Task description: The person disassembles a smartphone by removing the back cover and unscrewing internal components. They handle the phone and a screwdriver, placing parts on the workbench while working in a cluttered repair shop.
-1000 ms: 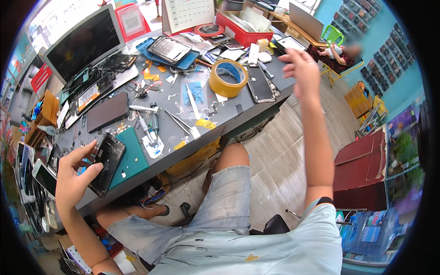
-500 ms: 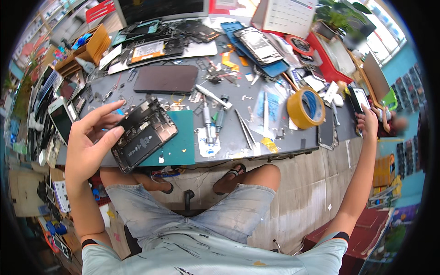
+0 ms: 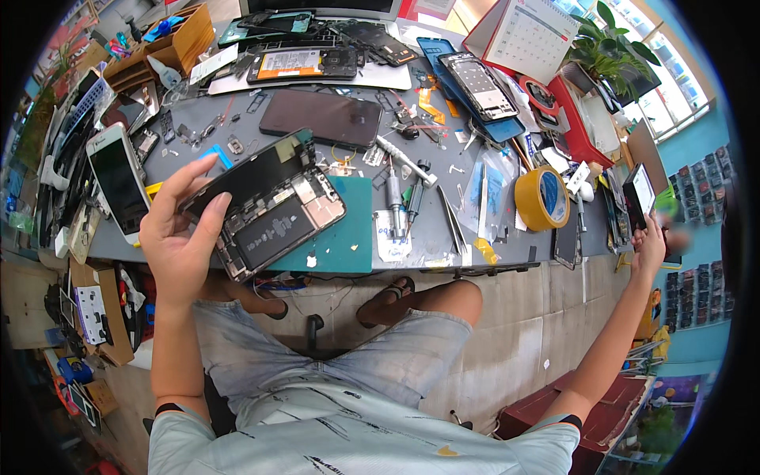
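Note:
My left hand (image 3: 180, 241) holds an opened phone (image 3: 277, 229) by its left edge, thumb in front and fingers behind. The phone is tilted above the green mat (image 3: 352, 229); its dark battery and inner parts show, and a black panel stands along its upper side. At the far right, my outstretched right hand (image 3: 651, 247) pinches the lower end of a dark, flat, phone-like device (image 3: 640, 194) with a bright white face. Beyond that hand is a blurred part of another person (image 3: 673, 237).
A dark phone (image 3: 321, 119) lies behind the mat. Screwdrivers (image 3: 394, 194), tweezers (image 3: 454, 224) and a yellow tape roll (image 3: 542, 198) lie to its right. A white phone (image 3: 117, 178) is at left. Phone parts crowd the back near a calendar (image 3: 526, 36) and red tray (image 3: 582, 119).
The view has shifted, so the bench appears further right. My left hand still holds the opened phone, now turned slightly. My right hand stays stretched out with the flat device.

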`<state>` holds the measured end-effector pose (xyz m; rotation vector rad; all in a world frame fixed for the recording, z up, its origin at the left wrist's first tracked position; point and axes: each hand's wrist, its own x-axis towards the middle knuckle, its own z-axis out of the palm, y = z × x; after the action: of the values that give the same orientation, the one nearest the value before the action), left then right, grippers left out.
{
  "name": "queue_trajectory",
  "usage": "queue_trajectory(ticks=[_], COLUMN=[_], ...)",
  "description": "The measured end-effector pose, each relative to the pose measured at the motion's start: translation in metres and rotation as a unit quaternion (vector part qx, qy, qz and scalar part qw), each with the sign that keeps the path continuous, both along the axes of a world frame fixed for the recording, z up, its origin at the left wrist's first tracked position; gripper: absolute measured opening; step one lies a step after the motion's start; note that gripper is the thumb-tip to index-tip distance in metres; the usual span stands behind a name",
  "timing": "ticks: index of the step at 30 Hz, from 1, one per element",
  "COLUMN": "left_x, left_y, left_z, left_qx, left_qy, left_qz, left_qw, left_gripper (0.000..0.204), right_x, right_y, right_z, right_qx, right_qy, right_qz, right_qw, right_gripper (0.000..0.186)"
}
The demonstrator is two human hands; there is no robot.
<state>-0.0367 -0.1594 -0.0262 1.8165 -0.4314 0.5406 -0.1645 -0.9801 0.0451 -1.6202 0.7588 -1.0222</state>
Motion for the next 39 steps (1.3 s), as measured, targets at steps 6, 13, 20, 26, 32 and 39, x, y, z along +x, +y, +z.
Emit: queue_trajectory(ticks=[6, 13, 20, 26, 32, 39], left_x=[0.003, 0.005, 0.0, -0.004, 0.001, -0.002], left_y=[-0.004, -0.008, -0.01, 0.002, 0.0, -0.006], left_z=[-0.007, -0.013, -0.007, -0.013, -0.02, -0.017], left_qx=[-0.059, -0.081, -0.07, -0.026, -0.028, -0.037], left_qy=[-0.008, -0.042, 0.0, -0.016, -0.038, -0.036], left_qz=[-0.041, -0.023, 0.009, 0.055, 0.057, 0.051], left_qw=[0.997, 0.996, 0.998, 0.998, 0.997, 0.997], left_gripper=[0.053, 0.063, 0.072, 0.076, 0.078, 0.077], right_x=[-0.04, -0.043, -0.008, 0.019, 0.031, 0.036], right_y=[0.167, 0.333, 0.386, 0.394, 0.395, 0.397], right_z=[0.052, 0.031, -0.006, -0.021, -0.028, -0.025], right_qx=[-0.007, 0.044, 0.095, 0.087, -0.009, -0.387], right_qy=[-0.006, 0.08, 0.156, 0.177, 0.192, 0.199], right_qz=[0.108, 0.216, 0.324, 0.357, 0.334, 0.222], right_qw=[0.994, 0.972, 0.928, 0.913, 0.923, 0.872], right_gripper=[0.048, 0.055, 0.055, 0.054, 0.051, 0.037])
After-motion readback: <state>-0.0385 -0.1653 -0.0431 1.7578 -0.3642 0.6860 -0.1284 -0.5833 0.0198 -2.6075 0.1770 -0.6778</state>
